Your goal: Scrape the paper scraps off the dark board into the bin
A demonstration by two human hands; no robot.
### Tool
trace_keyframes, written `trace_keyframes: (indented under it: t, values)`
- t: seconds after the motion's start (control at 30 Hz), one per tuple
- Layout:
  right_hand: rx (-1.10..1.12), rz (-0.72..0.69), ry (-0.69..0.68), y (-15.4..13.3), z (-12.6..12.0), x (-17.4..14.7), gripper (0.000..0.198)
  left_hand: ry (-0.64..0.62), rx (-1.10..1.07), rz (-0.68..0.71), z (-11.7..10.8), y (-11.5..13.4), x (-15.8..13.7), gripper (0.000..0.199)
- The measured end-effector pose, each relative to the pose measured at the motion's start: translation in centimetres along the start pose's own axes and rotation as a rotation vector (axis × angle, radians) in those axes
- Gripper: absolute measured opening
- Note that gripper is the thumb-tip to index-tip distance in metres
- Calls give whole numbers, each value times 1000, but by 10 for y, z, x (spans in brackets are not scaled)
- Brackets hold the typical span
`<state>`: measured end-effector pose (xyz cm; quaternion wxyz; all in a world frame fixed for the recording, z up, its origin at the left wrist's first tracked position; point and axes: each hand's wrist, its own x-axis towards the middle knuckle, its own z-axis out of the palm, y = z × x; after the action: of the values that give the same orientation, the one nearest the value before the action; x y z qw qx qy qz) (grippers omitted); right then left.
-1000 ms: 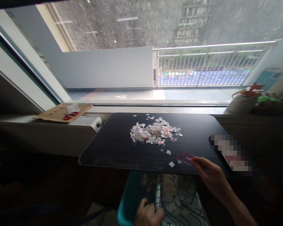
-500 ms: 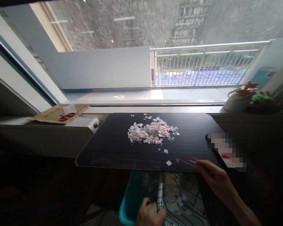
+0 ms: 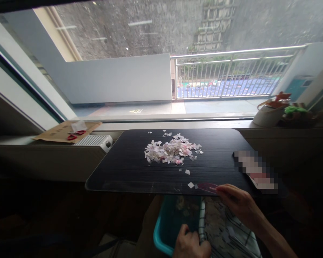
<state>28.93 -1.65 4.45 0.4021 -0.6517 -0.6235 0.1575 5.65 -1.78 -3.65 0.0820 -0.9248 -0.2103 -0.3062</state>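
"Fingers of the right hand [image 3: 238, 200]: what are they doing?"

"Clamped together, thumb against fingertips, on the near end of a pink disc [image 3: 206, 187], thin and see-through. It sits low over the front edge of the surface [image 3: 118, 172]; whether it touches down can't be told."

"And at its far tip?"

"A grey scrap [image 3: 196, 186], just beside it or touching, with a white scrap [image 3: 191, 185] next to that. Another scrap [image 3: 187, 172] lies farther in."

"What about the left hand [image 3: 191, 244]?"

"Lower, below the edge. Its fingers are curled and look closed on the rim of a patterned cloth [image 3: 202, 215], beside a teal bin [image 3: 157, 238]. The tips themselves are hidden."

"How far along does the work look?"

"Partway, at a guess. Plenty of scraps [image 3: 227, 234] already lie down on the cloth, and pale bits show dimly in the bin. Up top, though, the pile [image 3: 172, 150] is large, mid-surface, white with touches of pink. Most of that looks left to do, along with the strays near the edge and a few bits behind the pile."

"Anything farther out?"

"On the surface's right, a blurred item [image 3: 255, 171], unreadable. To the left, red scissors [image 3: 76, 134] on brown paper [image 3: 52, 133], near a radiator [image 3: 93, 139]. Far right, a white pot [image 3: 267, 115]; outside, a railing [image 3: 233, 52]."
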Motion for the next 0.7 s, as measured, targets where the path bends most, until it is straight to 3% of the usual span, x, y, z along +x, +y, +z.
trace_keyframes:
  t: [0.2,0.37,0.53,0.7]
  values:
    - [0,-34,28,-3,5,-3,20,48,-45,-80,16,12,3,19]
    - [46,-40,-102,-14,5,-4,22,23,-66,-95,9,9,8,16]
    - [26,-38,-54,-19,3,-6,22,-4,-85,-118,1,8,16,14]
    - [37,-35,-79,-23,2,-9,23,58,-64,-140,-4,9,23,17]
